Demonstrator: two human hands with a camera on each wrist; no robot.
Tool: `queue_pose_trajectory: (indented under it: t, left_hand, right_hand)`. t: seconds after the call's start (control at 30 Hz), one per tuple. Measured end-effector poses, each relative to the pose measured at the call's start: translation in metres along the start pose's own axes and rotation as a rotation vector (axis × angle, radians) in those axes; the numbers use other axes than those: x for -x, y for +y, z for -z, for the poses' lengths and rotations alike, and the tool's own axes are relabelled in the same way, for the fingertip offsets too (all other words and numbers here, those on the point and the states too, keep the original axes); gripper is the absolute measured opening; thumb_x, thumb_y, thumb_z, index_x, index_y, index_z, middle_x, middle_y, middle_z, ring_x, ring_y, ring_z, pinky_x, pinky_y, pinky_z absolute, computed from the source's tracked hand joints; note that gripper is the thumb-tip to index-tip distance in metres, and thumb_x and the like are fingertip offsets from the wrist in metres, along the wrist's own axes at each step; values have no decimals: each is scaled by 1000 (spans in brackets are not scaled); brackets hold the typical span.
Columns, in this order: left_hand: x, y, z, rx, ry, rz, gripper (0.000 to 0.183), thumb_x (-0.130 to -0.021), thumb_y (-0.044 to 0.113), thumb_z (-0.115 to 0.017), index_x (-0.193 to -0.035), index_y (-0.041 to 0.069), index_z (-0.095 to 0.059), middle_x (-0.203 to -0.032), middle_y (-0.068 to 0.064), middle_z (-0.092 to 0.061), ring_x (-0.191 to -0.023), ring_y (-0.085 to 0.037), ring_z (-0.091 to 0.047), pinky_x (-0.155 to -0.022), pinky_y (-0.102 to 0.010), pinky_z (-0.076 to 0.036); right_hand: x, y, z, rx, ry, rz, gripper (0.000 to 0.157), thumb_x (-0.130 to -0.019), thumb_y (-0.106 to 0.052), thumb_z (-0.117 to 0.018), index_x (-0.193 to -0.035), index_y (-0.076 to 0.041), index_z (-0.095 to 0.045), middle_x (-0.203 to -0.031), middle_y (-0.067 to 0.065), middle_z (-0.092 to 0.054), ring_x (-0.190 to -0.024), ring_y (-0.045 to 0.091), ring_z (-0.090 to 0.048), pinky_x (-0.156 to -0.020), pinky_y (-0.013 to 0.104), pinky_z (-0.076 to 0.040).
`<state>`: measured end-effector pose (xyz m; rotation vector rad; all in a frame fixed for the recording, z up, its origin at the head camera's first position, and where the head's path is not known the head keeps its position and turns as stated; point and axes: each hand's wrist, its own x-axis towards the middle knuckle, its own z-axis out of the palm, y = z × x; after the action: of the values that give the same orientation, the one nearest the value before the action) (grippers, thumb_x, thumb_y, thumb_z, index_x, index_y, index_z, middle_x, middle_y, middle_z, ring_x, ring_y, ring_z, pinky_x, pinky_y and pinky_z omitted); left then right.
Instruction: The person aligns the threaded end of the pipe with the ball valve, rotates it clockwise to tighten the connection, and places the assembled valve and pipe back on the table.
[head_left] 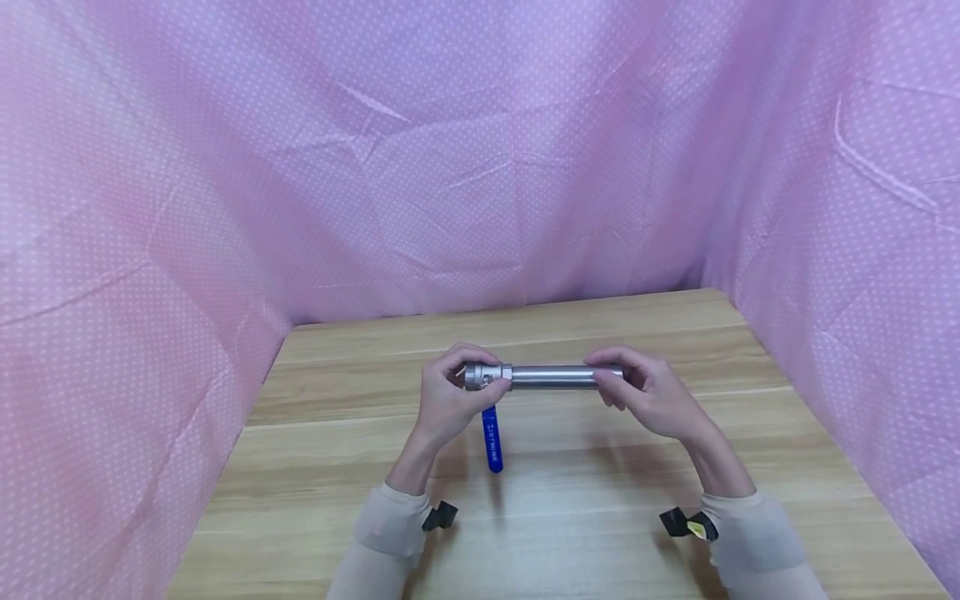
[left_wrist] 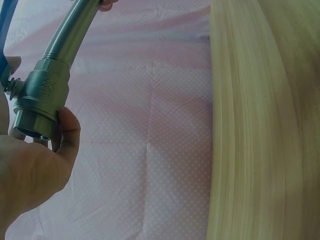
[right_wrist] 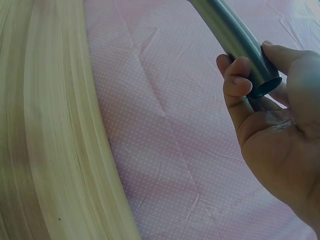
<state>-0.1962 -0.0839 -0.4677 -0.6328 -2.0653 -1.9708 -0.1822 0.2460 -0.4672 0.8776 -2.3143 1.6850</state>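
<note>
A metal ball valve (head_left: 487, 376) with a blue lever handle (head_left: 492, 442) is joined in line with a shiny steel pipe (head_left: 553, 377). My left hand (head_left: 448, 398) grips the valve body, thumb on the near side and fingers over the far side. Around the pipe's right end, my right hand (head_left: 651, 392) curls its thumb and fingers. Raised lettering shows on the valve (left_wrist: 46, 90) in the left wrist view, and its hexagonal end faces the palm. The pipe's open end (right_wrist: 265, 86) points toward the right palm in the right wrist view. Valve and pipe are held level above the table.
A wood-grain table (head_left: 337, 467) lies beneath both hands. Pink dotted cloth (head_left: 450, 167) hangs behind it and along both sides. Small black devices are strapped at the left wrist (head_left: 440, 516) and the right wrist (head_left: 688, 524).
</note>
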Motion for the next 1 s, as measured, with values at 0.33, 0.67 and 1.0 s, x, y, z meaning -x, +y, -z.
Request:
queue_pose_trajectory:
  t: [0.33,0.67,1.0]
  left_hand:
    - [-1,-1,-1,-4,20,-20,31,-83,0,-93,-112,0,-81,-117,-20,-76,-106,-15,-70,-82,-21,-65]
    - [-1,1,-2,-22,6,8,45,-82,2,-94,-124,0,-80,-125,-17,-77,-104,-13,-72,-84,-19,-64]
    - [0,1,-3,-33,20,37,49,-81,1,-95,-127,4,-80,-127,-20,-80,-102,-14,-74,-87,-19,-66]
  right_hand:
    - [0,-3,0,-11,43,-33,32,-102,8,-74,-133,0,-73,-84,-4,-73,-69,7,-67,-56,26,-57]
    - [-1,-2,0,-19,105,39,41,-95,14,-79,-134,3,-73,-101,-2,-75,-74,1,-60,-57,23,-52]
    - [-2,-3,0,3,128,74,43,-93,19,-78,-133,2,-74,-92,3,-75,-69,4,-63,-55,23,-54]
